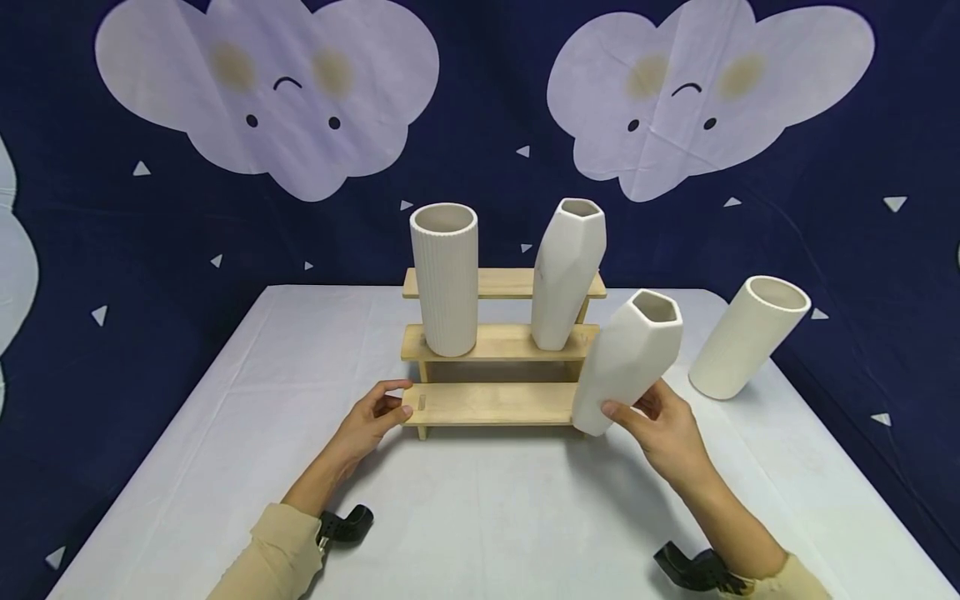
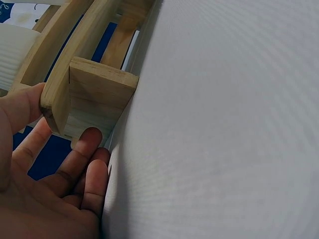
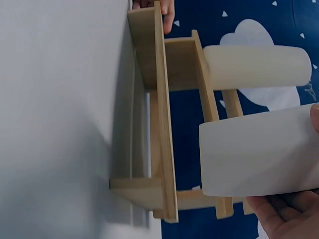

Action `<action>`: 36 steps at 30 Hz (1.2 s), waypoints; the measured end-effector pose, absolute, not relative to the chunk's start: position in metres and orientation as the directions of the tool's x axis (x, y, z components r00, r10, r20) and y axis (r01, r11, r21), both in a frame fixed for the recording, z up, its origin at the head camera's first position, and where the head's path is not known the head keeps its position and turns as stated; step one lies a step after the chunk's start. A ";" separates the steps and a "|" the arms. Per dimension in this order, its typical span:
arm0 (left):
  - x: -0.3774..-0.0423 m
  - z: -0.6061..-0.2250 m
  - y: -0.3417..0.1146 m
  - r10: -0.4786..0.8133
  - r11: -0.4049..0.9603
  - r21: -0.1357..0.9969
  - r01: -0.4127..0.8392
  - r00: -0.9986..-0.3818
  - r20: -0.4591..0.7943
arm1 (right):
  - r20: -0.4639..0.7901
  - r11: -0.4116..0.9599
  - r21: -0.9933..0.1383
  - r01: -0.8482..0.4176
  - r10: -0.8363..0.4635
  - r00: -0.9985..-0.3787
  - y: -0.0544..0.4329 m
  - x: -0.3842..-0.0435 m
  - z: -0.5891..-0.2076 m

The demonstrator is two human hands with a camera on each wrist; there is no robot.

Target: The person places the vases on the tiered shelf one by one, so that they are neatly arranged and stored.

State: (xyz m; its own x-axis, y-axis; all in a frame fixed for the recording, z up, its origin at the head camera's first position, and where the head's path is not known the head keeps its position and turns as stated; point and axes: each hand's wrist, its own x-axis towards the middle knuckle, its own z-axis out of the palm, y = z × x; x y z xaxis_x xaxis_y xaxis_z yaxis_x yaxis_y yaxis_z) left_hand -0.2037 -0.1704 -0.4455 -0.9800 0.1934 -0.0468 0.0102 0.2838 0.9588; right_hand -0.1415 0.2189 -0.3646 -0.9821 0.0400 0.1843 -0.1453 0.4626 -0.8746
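Observation:
My right hand (image 1: pixel 670 433) grips a white faceted vase (image 1: pixel 630 358) by its lower part, fingers behind and thumb in front. This vase leans to the right, and its base overlaps the right end of the lowest step in the head view. In the right wrist view the vase's flat base (image 3: pixel 202 159) faces the shelf, apart from the lowest board. My left hand (image 1: pixel 375 417) pinches the left end of the lowest board of a three-step wooden stand (image 1: pixel 495 404). Its thumb (image 2: pixel 25 107) lies on the board, with the other fingers around the end and below.
On the middle step stand a ribbed white cylinder vase (image 1: pixel 446 283) at left and another faceted white vase (image 1: pixel 567 275) at right. A smooth white cylinder vase (image 1: pixel 746 337) stands on the white-covered table (image 1: pixel 480 517) at right. A dark blue cloud-patterned cloth (image 1: pixel 480 100) hangs behind.

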 end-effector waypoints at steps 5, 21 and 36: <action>-0.203 -0.445 -0.171 0.195 0.283 0.959 0.011 -0.980 -0.046 | 0.160 0.462 -0.877 -0.131 0.024 -0.987 0.209 -0.144 -0.365; -0.201 -0.442 -0.171 0.192 0.289 0.957 -0.008 -0.979 -0.066 | 0.195 0.310 -0.927 -0.211 -0.080 -0.977 0.168 -0.160 -0.370; -0.203 -0.443 -0.169 0.192 0.280 0.960 0.000 -0.980 -0.056 | 0.288 0.224 -0.918 -0.327 -0.191 -0.938 0.138 -0.173 -0.374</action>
